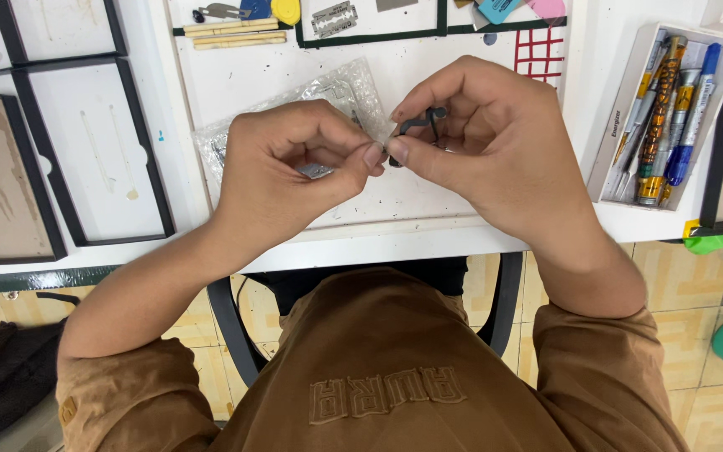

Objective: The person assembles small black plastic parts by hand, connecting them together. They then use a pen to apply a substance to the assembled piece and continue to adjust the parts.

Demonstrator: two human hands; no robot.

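Small dark metal part [418, 124], thin and curved, with a bent arm at top and a rounded end low down; much of it is hidden by fingers, so its full shape cannot be told. It sits between the two hands, lifted above the surface.

Right hand [487, 146]: thumb and forefinger pinched shut on the part, other fingers curled over it.

Left hand [294, 163]: fingertips drawn together, thumb and forefinger meeting the low end of the part, touching the right thumb tip.

Under and just beyond the left hand: a clear plastic bag [340, 90], crinkled, lying flat, with small metal bits dimly showing inside.

Surface [428, 201]: white, scuffed, with dark green tape lines. Beyond the hands: pale wooden sticks [236, 35], a razor blade [334, 18], a red grid marking [539, 52]. Well to the right of the right hand: an open white box of screwdrivers [667, 109], blue, orange and yellow handles. To the left of the left hand: black-framed white trays [94, 146], stained.

Below the surface: brown sleeves and shirt, a black chair frame, yellow patterned floor tiles [696, 301], a black bag [2, 377] on the floor at the left.
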